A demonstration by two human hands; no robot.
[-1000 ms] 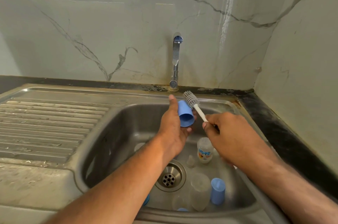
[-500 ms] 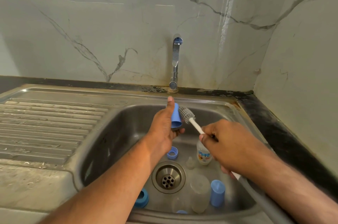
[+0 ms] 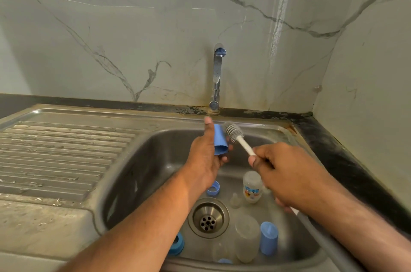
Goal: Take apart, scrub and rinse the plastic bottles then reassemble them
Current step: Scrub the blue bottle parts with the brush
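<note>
Hands (image 3: 203,156) (image 3: 287,174) raised over sink (image 3: 138,160)

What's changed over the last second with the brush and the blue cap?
The brush head dipped toward the mouth of the blue cap, then pulled back up beside it; it now sits just right of the cap, outside it. The left hand still grips the cap, the right hand still grips the brush handle. Bottle parts in the sink look unmoved, tap off.
</note>
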